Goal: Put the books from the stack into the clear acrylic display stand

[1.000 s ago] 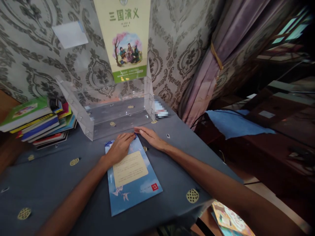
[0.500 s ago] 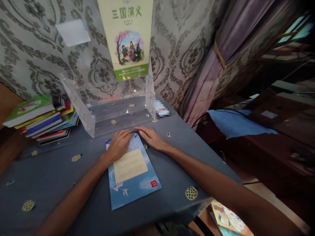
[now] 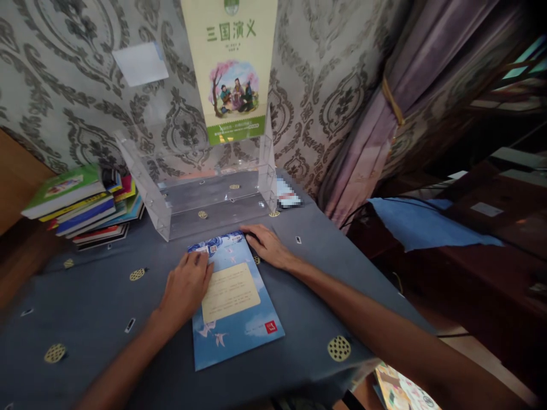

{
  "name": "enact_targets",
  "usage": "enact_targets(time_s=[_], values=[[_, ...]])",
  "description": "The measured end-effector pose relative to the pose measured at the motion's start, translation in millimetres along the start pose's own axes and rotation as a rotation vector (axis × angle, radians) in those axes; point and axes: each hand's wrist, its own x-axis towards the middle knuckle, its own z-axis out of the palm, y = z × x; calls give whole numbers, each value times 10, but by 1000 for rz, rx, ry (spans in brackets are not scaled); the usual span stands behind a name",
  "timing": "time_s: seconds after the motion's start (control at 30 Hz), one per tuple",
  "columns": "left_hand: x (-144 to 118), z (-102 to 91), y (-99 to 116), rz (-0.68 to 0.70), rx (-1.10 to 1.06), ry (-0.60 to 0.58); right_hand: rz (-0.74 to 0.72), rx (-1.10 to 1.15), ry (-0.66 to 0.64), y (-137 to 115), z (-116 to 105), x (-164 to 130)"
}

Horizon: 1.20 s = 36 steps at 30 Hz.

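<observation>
A blue book [image 3: 269, 307] lies flat on the table with a cream text panel, white birds and a small red logo facing up. My left hand [image 3: 187, 283] rests over the book's left side, its fingers lying loosely on the cover near the upper left. Beside the upper right corner, my right hand [image 3: 270, 246] lies on its side with fingers extended, the tips touching that corner. Neither hand is wrapped round the book. Behind it stands a clear acrylic stand [image 3: 213, 219], holding an upright green and yellow book [image 3: 233, 94] at its back.
Several stacked books [image 3: 81, 199] stand at the left. The table has a grey cloth [image 3: 166, 347] with pineapple prints. A pixelated item [image 3: 288, 193] lies right of the stand. A purple curtain [image 3: 354, 165] hangs at the right; other books [image 3: 401, 390] are below the table's edge.
My left hand has slid left and towards me from the book's top edge, uncovering its upper part. My right hand stays by the upper right corner. The view has shifted slightly.
</observation>
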Motion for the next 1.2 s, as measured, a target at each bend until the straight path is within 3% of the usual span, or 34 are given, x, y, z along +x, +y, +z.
enact_targets(time_s=[0.2, 0.4, 0.57, 0.77, 1.03, 1.2], values=[[-42, 93, -10, 66, -13, 20, 60, 25, 20, 8, -14, 41], [52, 27, -86, 66, -106, -13, 177, 187, 20, -135, -51, -48], [6, -64, 238, 104, -66, -3, 145, 185, 19, -244, -31, -152], [-40, -201, 671, 92, 36, -97, 158, 237, 33, -271, -77, -148], [21, -219, 671, 64, 65, -128, 150, 257, 75, -307, -182, -142], [21, -248, 629, 91, 47, -86, 145, 278, 108, -346, -221, -143]])
